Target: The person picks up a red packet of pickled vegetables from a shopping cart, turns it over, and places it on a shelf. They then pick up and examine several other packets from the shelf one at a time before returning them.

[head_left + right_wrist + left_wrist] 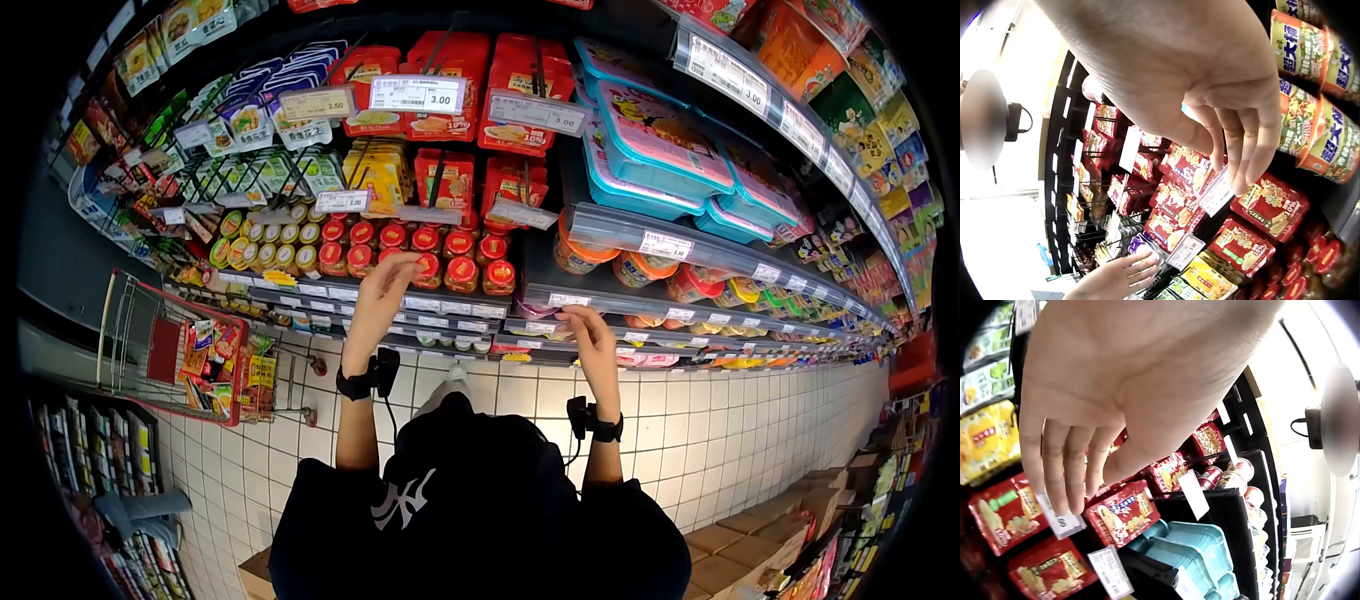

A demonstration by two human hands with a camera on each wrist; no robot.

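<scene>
In the head view my left hand (382,300) is raised in front of the red-lidded jars (460,272), fingers extended and nothing in them. The left wrist view shows that hand (1129,381) from the palm side, with red snack packets (1124,514) and a price tag (1063,519) behind its fingers. My right hand (594,345) hovers by the lower shelf edge, below the orange-rimmed noodle tubs (582,255). Its fingers bend loosely and hold nothing; in the right wrist view, red packets (1272,206) appear beyond the fingertips.
Hanging red packets (435,80) and stacked teal boxes (665,140) fill the upper shelves. A shopping cart (240,370) with bright packages stands at left on the tiled floor (660,440). Cardboard boxes (750,545) lie behind at right. A long price rail (725,75) juts out at upper right.
</scene>
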